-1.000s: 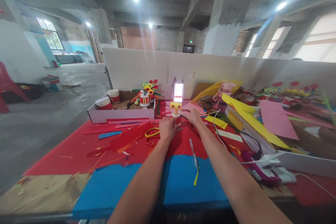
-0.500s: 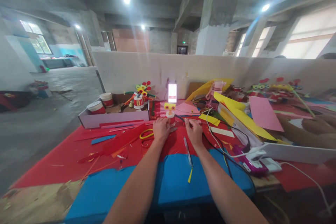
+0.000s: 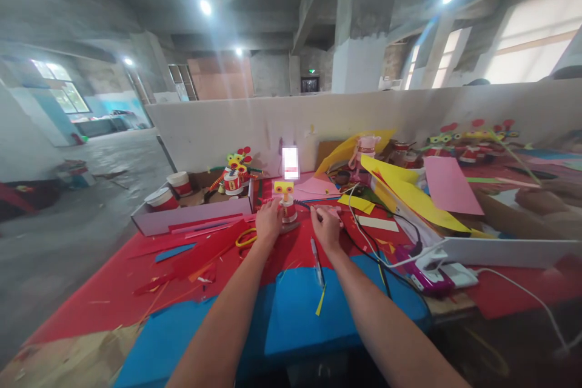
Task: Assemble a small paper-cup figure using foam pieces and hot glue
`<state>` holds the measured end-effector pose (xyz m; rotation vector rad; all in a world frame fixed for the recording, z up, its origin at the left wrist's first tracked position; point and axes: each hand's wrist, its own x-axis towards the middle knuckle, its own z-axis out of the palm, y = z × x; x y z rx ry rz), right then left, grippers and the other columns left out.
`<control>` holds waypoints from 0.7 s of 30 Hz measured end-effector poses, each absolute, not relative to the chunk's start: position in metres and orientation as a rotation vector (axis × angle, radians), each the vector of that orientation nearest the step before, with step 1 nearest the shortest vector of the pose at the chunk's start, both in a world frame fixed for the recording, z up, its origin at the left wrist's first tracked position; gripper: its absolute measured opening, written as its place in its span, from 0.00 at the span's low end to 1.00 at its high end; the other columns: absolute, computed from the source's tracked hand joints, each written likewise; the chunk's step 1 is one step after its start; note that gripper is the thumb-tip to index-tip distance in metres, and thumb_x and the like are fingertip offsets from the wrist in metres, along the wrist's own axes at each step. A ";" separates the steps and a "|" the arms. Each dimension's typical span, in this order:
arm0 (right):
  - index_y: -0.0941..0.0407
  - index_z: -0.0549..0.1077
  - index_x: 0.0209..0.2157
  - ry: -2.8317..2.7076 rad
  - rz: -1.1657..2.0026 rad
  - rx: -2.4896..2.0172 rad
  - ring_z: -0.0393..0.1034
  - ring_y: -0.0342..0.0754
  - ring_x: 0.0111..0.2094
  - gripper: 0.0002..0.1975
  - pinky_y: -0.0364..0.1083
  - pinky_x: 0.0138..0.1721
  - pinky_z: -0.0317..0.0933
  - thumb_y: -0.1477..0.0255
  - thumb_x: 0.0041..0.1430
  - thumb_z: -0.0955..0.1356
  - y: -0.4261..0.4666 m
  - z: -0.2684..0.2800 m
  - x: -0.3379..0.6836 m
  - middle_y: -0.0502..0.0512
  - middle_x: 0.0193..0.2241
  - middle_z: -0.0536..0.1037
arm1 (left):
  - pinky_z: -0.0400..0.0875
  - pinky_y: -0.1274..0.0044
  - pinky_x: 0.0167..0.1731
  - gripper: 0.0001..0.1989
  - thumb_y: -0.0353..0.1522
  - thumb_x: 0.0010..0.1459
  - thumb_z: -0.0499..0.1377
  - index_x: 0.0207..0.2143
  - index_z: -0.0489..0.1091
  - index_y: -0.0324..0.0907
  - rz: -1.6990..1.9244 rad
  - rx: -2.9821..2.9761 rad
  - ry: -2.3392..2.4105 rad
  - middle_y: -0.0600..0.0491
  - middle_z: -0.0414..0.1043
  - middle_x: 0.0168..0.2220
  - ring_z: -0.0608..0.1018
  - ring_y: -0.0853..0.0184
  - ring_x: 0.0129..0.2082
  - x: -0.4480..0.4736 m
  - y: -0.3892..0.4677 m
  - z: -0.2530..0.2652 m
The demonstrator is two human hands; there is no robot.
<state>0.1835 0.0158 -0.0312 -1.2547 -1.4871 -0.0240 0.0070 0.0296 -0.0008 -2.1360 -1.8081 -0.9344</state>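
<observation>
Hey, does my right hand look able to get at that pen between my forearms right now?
Probably yes. The pen lies just on the near side of your right hand, with nothing seen covering it, though that hand seems busy at the dark coil.

Dim overall, ceiling lights (image 3: 206,8) flaring in streaks, bright windows (image 3: 530,36), stretched edges

yellow, with red-ringed eyes (image 3: 277,189), on the head (image 3: 284,183) of the paper-cup figure (image 3: 285,197); red and white on its cup (image 3: 288,212). dark on one coiled arm (image 3: 302,202). yellow on the scissor handle (image 3: 245,232). plain red across the paper sheet (image 3: 104,303), plain blue over the front cover (image 3: 309,315), pale brown on the counter (image 3: 59,351). pink on the card (image 3: 454,185), purple and white on the power strip (image 3: 417,271).
</observation>
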 end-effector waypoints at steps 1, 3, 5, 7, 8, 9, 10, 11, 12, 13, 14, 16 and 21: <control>0.55 0.62 0.18 -1.484 -0.023 -1.250 0.59 0.43 0.20 0.21 0.43 0.26 0.47 0.64 0.64 0.59 0.016 -0.032 0.183 0.51 0.16 0.69 | 0.65 0.72 0.42 0.16 0.32 0.60 0.51 0.50 0.68 0.45 -0.912 -2.142 -1.804 0.47 0.74 0.43 0.73 0.59 0.45 0.006 0.032 0.000; 0.55 0.60 0.18 -1.485 -0.011 -1.231 0.58 0.42 0.19 0.21 0.43 0.25 0.46 0.64 0.64 0.60 0.017 -0.032 0.181 0.50 0.16 0.68 | 0.65 0.72 0.41 0.14 0.32 0.61 0.51 0.47 0.70 0.45 -0.907 -2.140 -1.808 0.47 0.74 0.43 0.73 0.59 0.44 0.004 0.036 0.001; 0.55 0.60 0.17 -1.487 0.011 -1.219 0.57 0.42 0.19 0.21 0.43 0.25 0.46 0.64 0.64 0.60 0.017 -0.033 0.180 0.49 0.16 0.68 | 0.65 0.73 0.40 0.13 0.32 0.61 0.51 0.46 0.71 0.45 -0.935 -2.129 -1.826 0.48 0.75 0.43 0.73 0.60 0.44 0.004 0.038 0.003; 0.55 0.59 0.17 -1.492 0.025 -1.225 0.56 0.41 0.18 0.22 0.43 0.25 0.45 0.64 0.64 0.60 0.017 -0.032 0.179 0.49 0.15 0.67 | 0.65 0.74 0.39 0.12 0.32 0.61 0.51 0.44 0.71 0.45 -0.950 -2.128 -1.845 0.49 0.75 0.42 0.74 0.61 0.43 0.007 0.039 0.006; 0.55 0.59 0.17 -1.496 0.027 -1.230 0.56 0.41 0.18 0.22 0.43 0.25 0.45 0.64 0.64 0.59 0.017 -0.032 0.178 0.49 0.15 0.67 | 0.64 0.74 0.38 0.11 0.33 0.61 0.52 0.43 0.71 0.45 -0.949 -2.134 -1.854 0.49 0.76 0.41 0.74 0.61 0.42 0.009 0.040 0.007; 0.55 0.59 0.17 -1.497 0.027 -1.236 0.56 0.41 0.18 0.22 0.43 0.25 0.45 0.64 0.64 0.59 0.016 -0.031 0.178 0.49 0.15 0.67 | 0.64 0.75 0.38 0.11 0.33 0.61 0.52 0.42 0.71 0.45 -0.946 -2.139 -1.861 0.49 0.76 0.40 0.74 0.62 0.42 0.012 0.040 0.008; 0.55 0.59 0.17 -1.499 0.029 -1.239 0.57 0.41 0.18 0.22 0.43 0.25 0.45 0.64 0.65 0.59 0.016 -0.030 0.177 0.49 0.15 0.67 | 0.64 0.75 0.37 0.10 0.33 0.60 0.53 0.42 0.71 0.45 -0.944 -2.141 -1.868 0.49 0.76 0.39 0.74 0.62 0.41 0.015 0.040 0.009; 0.55 0.60 0.17 -1.503 0.032 -1.241 0.57 0.41 0.18 0.22 0.43 0.25 0.45 0.64 0.65 0.59 0.016 -0.030 0.177 0.49 0.15 0.68 | 0.63 0.75 0.36 0.10 0.33 0.60 0.53 0.41 0.71 0.45 -0.944 -2.140 -1.873 0.50 0.76 0.38 0.74 0.62 0.39 0.018 0.041 0.009; 0.55 0.61 0.17 -1.508 0.038 -1.243 0.58 0.41 0.18 0.22 0.43 0.25 0.45 0.64 0.65 0.59 0.016 -0.029 0.177 0.49 0.15 0.68 | 0.63 0.75 0.36 0.09 0.33 0.60 0.53 0.40 0.71 0.45 -0.946 -2.138 -1.877 0.50 0.76 0.38 0.74 0.63 0.39 0.021 0.042 0.009; 0.55 0.61 0.18 -1.513 0.044 -1.246 0.58 0.41 0.18 0.22 0.43 0.25 0.45 0.64 0.65 0.59 0.016 -0.029 0.176 0.49 0.15 0.68 | 0.62 0.75 0.35 0.08 0.33 0.60 0.53 0.39 0.71 0.44 -0.945 -2.133 -1.882 0.50 0.76 0.37 0.74 0.63 0.38 0.024 0.043 0.009; 0.55 0.62 0.18 -1.518 0.050 -1.250 0.58 0.41 0.18 0.21 0.43 0.26 0.45 0.64 0.65 0.59 0.016 -0.029 0.176 0.49 0.15 0.69 | 0.62 0.75 0.35 0.08 0.33 0.60 0.53 0.38 0.71 0.44 -0.941 -2.125 -1.890 0.50 0.76 0.36 0.74 0.63 0.38 0.027 0.043 0.009; 0.55 0.62 0.18 -1.523 0.055 -1.267 0.59 0.41 0.19 0.21 0.43 0.26 0.45 0.64 0.65 0.60 0.017 -0.029 0.176 0.50 0.15 0.69 | 0.62 0.75 0.34 0.07 0.34 0.59 0.54 0.36 0.71 0.44 -0.921 -2.112 -1.912 0.50 0.75 0.35 0.74 0.63 0.37 0.031 0.044 0.009; 0.55 0.63 0.17 -1.517 0.065 -1.311 0.60 0.42 0.19 0.22 0.43 0.26 0.45 0.64 0.65 0.59 0.018 -0.028 0.175 0.50 0.16 0.70 | 0.62 0.74 0.36 0.11 0.36 0.60 0.52 0.41 0.71 0.45 -0.993 -2.017 -1.878 0.50 0.75 0.33 0.73 0.62 0.37 0.026 0.038 0.015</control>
